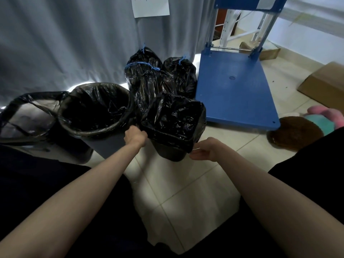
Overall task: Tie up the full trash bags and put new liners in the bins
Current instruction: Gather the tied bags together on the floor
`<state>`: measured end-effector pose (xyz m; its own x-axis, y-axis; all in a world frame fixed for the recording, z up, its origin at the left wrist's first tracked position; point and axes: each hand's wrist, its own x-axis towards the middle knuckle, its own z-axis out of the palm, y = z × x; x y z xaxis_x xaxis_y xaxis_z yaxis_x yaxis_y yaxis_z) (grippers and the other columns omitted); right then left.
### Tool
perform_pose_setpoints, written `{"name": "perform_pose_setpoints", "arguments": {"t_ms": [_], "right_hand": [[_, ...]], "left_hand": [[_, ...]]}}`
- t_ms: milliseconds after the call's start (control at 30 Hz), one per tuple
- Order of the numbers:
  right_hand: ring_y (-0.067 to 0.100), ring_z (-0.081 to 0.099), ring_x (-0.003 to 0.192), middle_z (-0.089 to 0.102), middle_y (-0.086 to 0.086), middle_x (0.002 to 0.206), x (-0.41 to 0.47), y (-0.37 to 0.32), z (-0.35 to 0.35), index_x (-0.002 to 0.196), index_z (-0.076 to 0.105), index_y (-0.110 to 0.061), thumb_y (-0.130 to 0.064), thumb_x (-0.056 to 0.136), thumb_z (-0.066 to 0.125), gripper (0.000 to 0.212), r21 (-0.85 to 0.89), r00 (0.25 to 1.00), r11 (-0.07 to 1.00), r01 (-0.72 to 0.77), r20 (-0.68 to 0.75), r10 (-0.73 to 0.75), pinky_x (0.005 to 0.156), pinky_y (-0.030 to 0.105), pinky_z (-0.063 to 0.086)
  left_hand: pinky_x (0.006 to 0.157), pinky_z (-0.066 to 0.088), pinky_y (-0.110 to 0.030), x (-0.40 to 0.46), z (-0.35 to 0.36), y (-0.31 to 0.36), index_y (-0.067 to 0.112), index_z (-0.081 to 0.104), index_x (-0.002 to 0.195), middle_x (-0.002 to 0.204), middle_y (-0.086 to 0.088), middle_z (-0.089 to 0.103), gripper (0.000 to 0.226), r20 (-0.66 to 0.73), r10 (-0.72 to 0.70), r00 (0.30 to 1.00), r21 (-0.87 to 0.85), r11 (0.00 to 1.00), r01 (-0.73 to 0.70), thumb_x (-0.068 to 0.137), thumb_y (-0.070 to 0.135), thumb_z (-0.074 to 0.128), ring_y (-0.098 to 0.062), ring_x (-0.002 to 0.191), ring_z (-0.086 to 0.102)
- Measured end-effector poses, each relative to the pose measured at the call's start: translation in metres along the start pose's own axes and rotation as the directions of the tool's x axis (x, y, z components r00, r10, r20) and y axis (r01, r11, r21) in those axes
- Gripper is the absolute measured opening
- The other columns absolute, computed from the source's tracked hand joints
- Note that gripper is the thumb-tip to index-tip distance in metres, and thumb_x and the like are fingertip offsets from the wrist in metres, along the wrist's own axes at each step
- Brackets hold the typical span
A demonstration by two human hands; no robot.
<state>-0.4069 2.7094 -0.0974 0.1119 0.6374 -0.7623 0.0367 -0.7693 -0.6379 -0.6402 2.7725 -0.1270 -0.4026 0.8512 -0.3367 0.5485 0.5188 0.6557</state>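
A small square bin (170,155) stands on the floor tiles in front of me, with a black liner (173,118) folded over its rim. My left hand (135,135) grips the liner at the rim's near left corner. My right hand (202,150) pinches the liner's hanging edge at the near right corner. To the left stands a round bin (104,146) with a black liner (95,108) over its rim. A third lined bin (24,116) sits at the far left. Behind them, tied black trash bags (145,71) with blue drawstrings lean against the curtain.
A grey curtain (55,43) hangs behind the bins. A blue platform cart (236,86) stands to the right. A cardboard box (323,86), a brown mat (296,133) and a pink and teal object (323,118) lie at the far right. My dark-clothed legs frame the bottom.
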Motion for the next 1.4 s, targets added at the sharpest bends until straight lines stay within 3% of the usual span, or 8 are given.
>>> {"name": "perform_pose_setpoints", "arguments": {"t_ms": [133,367,467,633,800,1067,1267,1400], "right_hand": [[0.026,0.063,0.067,0.063,0.02,0.084,0.01,0.001,0.003,0.084,0.061,0.007,0.017,0.087,0.055,0.013,0.093,1.0,0.995,-0.028,0.003,0.028,0.078,0.034,0.058],[0.027,0.056,0.065,0.055,0.016,0.075,0.021,0.012,0.0,0.073,0.052,0.002,0.029,0.084,0.039,0.032,0.118,0.997,0.991,-0.069,-0.039,0.074,0.054,0.034,0.058],[0.028,0.054,0.065,0.055,0.017,0.08,0.027,0.009,-0.002,0.081,0.053,0.004,0.019,0.086,0.045,0.018,0.092,0.979,0.996,0.002,-0.202,0.016,0.044,0.031,0.055],[0.032,0.058,0.09,0.059,0.019,0.118,0.03,-0.016,0.004,0.09,0.053,-0.005,-0.027,0.091,0.048,0.022,-0.026,0.831,0.958,0.285,-0.491,-0.26,0.087,0.048,0.055],[0.03,0.062,0.098,0.062,0.017,0.116,0.02,-0.019,0.021,0.107,0.051,-0.006,-0.036,0.084,0.061,0.04,-0.133,0.898,0.95,0.281,-0.312,-0.309,0.087,0.051,0.055],[0.046,0.057,0.11,0.042,0.015,0.138,0.012,-0.023,0.024,0.14,0.028,-0.015,-0.004,0.092,0.053,0.055,-0.19,0.959,0.964,0.185,-0.18,-0.219,0.059,0.049,0.06],[0.045,0.059,0.104,0.047,0.02,0.127,0.01,-0.022,0.025,0.133,0.035,-0.012,-0.002,0.092,0.05,0.045,-0.461,0.92,0.856,0.232,-0.18,-0.347,0.056,0.047,0.06],[0.046,0.059,0.103,0.049,0.02,0.124,0.007,-0.026,0.038,0.132,0.036,-0.012,-0.003,0.091,0.051,0.044,-0.546,0.926,0.8,0.248,-0.108,-0.361,0.06,0.052,0.059]], "left_hand": [[0.061,0.061,-0.039,0.006,0.005,-0.005,0.002,0.069,0.093,0.094,-0.019,0.071,0.013,0.061,-0.111,0.992,-0.274,0.954,0.124,0.087,0.011,0.062,-0.033,0.072,0.071],[0.039,0.045,-0.026,0.014,0.007,-0.007,-0.005,0.061,0.091,0.085,-0.022,0.063,0.014,0.178,-0.163,0.97,-0.444,0.867,0.227,0.086,-0.012,0.05,-0.025,0.044,0.057],[0.042,0.051,-0.029,0.007,0.005,-0.007,-0.012,0.062,0.104,0.079,-0.023,0.067,0.024,0.26,-0.151,0.954,-0.375,0.894,0.244,0.091,-0.008,0.043,-0.026,0.05,0.061],[0.079,0.045,-0.034,-0.012,-0.006,0.01,0.003,0.046,0.119,0.118,-0.02,0.059,0.027,-0.087,0.025,0.996,-0.093,0.995,-0.034,0.095,0.013,0.043,-0.036,0.1,0.059],[0.099,0.042,-0.041,-0.021,0.001,0.024,0.009,0.049,0.115,0.125,-0.013,0.05,0.029,-0.096,0.139,0.986,-0.137,0.979,-0.152,0.097,0.03,0.041,-0.036,0.11,0.053],[0.083,0.043,-0.035,-0.008,-0.012,0.034,0.006,0.06,0.114,0.12,-0.018,0.058,0.028,0.06,0.207,0.976,0.273,0.938,-0.216,0.092,0.022,0.053,-0.038,0.112,0.055],[0.071,0.046,-0.035,-0.022,-0.025,0.034,0.006,0.061,0.103,0.11,-0.015,0.062,0.021,0.172,0.275,0.946,0.573,0.753,-0.324,0.085,0.017,0.061,-0.036,0.103,0.06],[0.079,0.047,-0.039,-0.034,-0.039,0.022,0.003,0.048,0.12,0.117,-0.016,0.06,0.04,0.145,0.333,0.932,0.643,0.684,-0.344,0.084,0.014,0.061,-0.037,0.11,0.058]]}}
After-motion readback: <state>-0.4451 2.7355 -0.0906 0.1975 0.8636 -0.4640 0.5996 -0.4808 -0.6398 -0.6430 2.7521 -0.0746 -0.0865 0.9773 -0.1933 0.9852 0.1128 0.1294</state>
